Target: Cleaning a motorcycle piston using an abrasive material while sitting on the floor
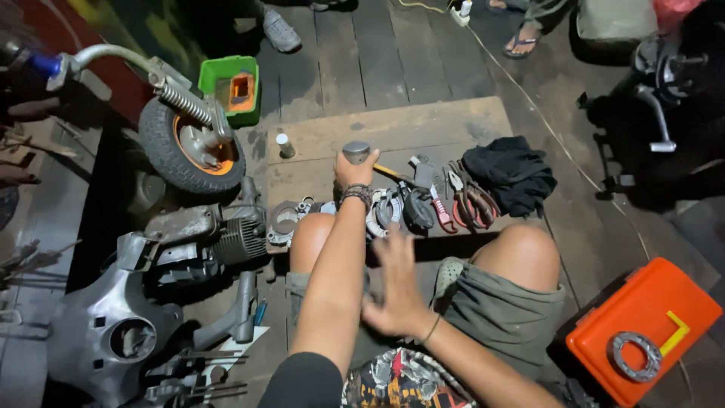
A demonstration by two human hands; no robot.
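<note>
My left hand (353, 172) reaches forward past my left knee (310, 238) to a wooden board (393, 125). It is closed around a hammer with a grey head (356, 151) and a yellow handle (387, 171). A dark beaded band (356, 195) sits on that wrist. My right hand (394, 291) hovers over my lap with its fingers spread, blurred and empty. Just beyond the left hand lie metal clamps and rings (385, 208) and red-handled pliers (472, 202).
A small scooter wheel (192, 143), an engine (204, 238) and a grey body cover (106, 332) lie at left. A green box (230, 89), a white cylinder (285, 145) and a black cloth (510, 174) are nearby. An orange toolbox (649, 317) carries a metal ring (636, 355). Other people's feet (519, 45) show at the top.
</note>
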